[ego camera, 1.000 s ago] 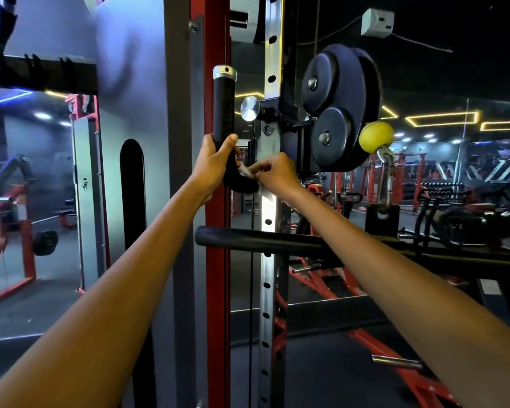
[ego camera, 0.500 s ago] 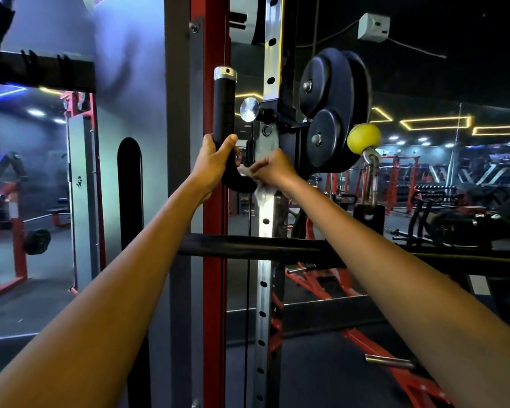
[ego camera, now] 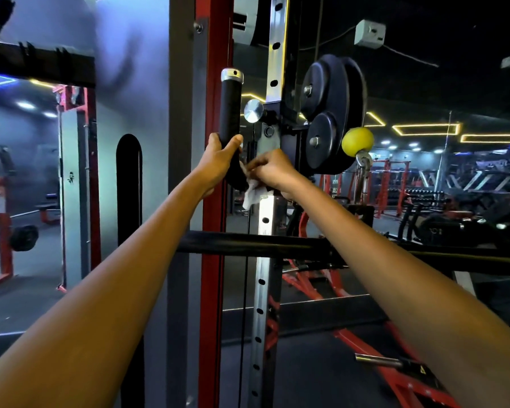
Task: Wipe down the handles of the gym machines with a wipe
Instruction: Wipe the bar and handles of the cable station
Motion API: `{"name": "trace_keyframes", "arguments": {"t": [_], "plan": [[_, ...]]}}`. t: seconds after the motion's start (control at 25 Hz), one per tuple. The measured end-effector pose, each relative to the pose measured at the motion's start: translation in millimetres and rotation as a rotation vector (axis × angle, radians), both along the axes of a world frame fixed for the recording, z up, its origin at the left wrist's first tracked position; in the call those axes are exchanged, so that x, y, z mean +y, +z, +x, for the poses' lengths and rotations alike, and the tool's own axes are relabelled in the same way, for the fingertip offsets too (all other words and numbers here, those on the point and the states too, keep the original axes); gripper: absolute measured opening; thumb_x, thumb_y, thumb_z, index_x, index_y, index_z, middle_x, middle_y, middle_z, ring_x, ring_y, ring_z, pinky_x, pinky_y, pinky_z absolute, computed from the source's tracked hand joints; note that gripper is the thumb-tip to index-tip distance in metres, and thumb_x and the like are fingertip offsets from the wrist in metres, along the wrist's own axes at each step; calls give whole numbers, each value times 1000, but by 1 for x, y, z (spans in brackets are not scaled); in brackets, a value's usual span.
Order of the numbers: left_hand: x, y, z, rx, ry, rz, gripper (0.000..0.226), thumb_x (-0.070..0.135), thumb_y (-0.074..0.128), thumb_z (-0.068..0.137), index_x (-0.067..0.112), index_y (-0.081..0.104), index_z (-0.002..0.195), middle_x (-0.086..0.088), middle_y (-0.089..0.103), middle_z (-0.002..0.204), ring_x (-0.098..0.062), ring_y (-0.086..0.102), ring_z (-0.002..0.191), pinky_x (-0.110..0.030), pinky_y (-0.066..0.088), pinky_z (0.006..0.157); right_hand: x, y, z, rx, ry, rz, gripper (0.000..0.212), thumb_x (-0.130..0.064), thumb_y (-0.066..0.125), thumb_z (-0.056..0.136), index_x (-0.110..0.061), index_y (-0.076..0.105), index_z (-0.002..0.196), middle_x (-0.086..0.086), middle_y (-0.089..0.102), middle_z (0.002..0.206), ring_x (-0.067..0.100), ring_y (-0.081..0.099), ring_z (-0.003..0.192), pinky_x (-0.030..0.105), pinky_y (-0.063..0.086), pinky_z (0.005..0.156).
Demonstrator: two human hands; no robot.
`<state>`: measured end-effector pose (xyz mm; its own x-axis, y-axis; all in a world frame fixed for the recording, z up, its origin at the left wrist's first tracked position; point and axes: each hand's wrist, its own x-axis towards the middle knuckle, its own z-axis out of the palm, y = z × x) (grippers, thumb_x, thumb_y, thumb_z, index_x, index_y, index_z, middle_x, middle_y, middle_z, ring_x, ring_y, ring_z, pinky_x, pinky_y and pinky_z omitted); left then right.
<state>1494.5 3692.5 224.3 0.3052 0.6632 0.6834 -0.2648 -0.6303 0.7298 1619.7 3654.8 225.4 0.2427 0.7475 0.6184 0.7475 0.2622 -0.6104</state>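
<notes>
The left hand (ego camera: 218,163) grips the lower part of an upright black handle (ego camera: 230,110) with a silver cap, thumb wrapped round its front. Just beside it, the right hand (ego camera: 273,172) pinches a crumpled white wipe (ego camera: 252,194) against the handle's curved bottom end. Behind stand a red post (ego camera: 214,260), a silver rail with holes (ego camera: 262,275), black pulley wheels (ego camera: 327,113), a yellow ball (ego camera: 357,141) and a black horizontal bar (ego camera: 248,245).
</notes>
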Motion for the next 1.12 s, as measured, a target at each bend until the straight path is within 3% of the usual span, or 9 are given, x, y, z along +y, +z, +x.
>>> {"name": "trace_keyframes", "arguments": {"t": [0.12, 0.2, 0.28, 0.44, 0.52, 0.64, 0.72, 0.92, 1.12], "plan": [[1, 1, -2, 27, -23, -12, 24, 27, 45, 100, 10, 36, 113, 0, 53, 89, -7, 54, 73, -10, 48, 55, 6, -1, 9, -129, -133, 38, 14, -9, 66, 84, 0, 72, 76, 3, 60, 68, 8, 54, 65, 20, 44, 64], [2, 2, -3, 34, -46, -29, 25, 27, 46, 100, 9, 36, 114, -1, 54, 91, -9, 56, 76, -15, 52, 61, 14, 0, 15, -192, -213, 30, 36, 5, 57, 81, -6, 56, 46, 1, 49, 49, 7, 43, 50, 18, 35, 50], [4, 3, -4, 64, -42, -29, 26, 29, 46, 100, 10, 36, 113, -4, 54, 96, -13, 56, 83, -23, 53, 72, 21, -2, 21, -182, -275, 7, 46, 10, 52, 79, -12, 39, 40, -4, 35, 38, 8, 34, 43, 17, 28, 43], [6, 5, -7, 112, -30, 15, 22, 27, 44, 101, 10, 32, 108, 3, 48, 87, -6, 49, 76, -12, 46, 62, 27, -3, 15, -12, -351, -21, 16, -5, 62, 84, 1, 65, 70, 10, 62, 70, 21, 60, 68, 29, 53, 65], [6, 5, -6, 117, -25, 37, 22, 24, 43, 101, 8, 29, 107, 4, 45, 85, -4, 47, 75, -6, 44, 56, 21, -2, 5, 78, -314, -28, 10, -8, 64, 84, 0, 70, 87, 10, 68, 91, 22, 64, 85, 35, 55, 79], [11, 5, -5, 129, -25, 51, 22, 24, 44, 101, 9, 28, 104, 2, 43, 85, -8, 46, 78, -7, 43, 55, 5, -7, -9, 150, -168, 10, 12, -3, 63, 85, -1, 69, 95, 7, 65, 97, 18, 61, 88, 33, 51, 84], [14, 6, -7, 145, -49, 51, 23, 25, 44, 101, 9, 28, 105, -3, 47, 92, -12, 48, 83, -16, 47, 65, 3, -10, -9, 111, -208, 37, 15, -5, 65, 85, 1, 70, 97, 9, 67, 99, 16, 59, 86, 28, 50, 82], [19, 7, -9, 158, -124, 52, 24, 23, 47, 100, 9, 29, 107, -9, 50, 101, -17, 51, 89, -25, 50, 74, 12, -10, 3, 26, -378, 10, 21, 8, 54, 83, 4, 71, 96, 13, 70, 94, 10, 56, 66, 7, 43, 45], [34, 2, -5, 133, -180, 82, 27, 26, 51, 97, 9, 33, 108, -9, 49, 100, -24, 53, 93, -41, 48, 90, 17, -8, -3, -9, -438, 12, 17, 4, 56, 85, 7, 70, 95, 17, 69, 95, 9, 53, 64, 10, 42, 50]]}}
